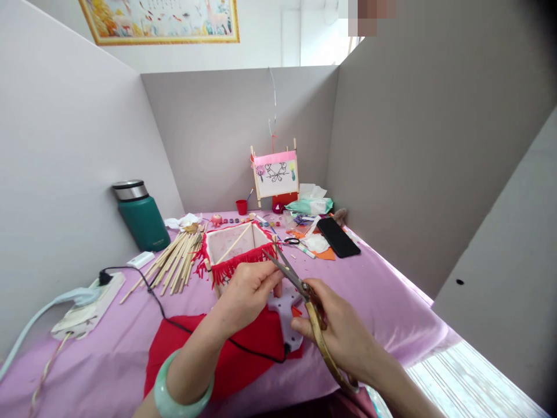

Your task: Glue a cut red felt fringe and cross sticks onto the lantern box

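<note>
My right hand [337, 319] grips a pair of scissors [319, 337] by the gold handles. Their dark blades are spread and point up and left, close to the fingertips of my left hand [252, 290]. That hand is closed in a pinch, and what lies in its fingers is hidden. Just behind it stands a box-shaped wooden frame [232, 241] with pale fabric sides and red fringe [235, 264] round the top edge. A pale glue gun [287, 322] with an orange trigger lies beneath my hands, partly covered. Red cloth [174, 348] spreads below my left forearm.
Thin wooden sticks [178, 261] lie left of the frame, near a green bottle [141, 215] and a power strip [89, 307]. A black cord [163, 305] crosses the cloth. A phone [339, 237] lies right; a picture lantern [276, 174] hangs behind. Grey partitions [235, 128] enclose the table.
</note>
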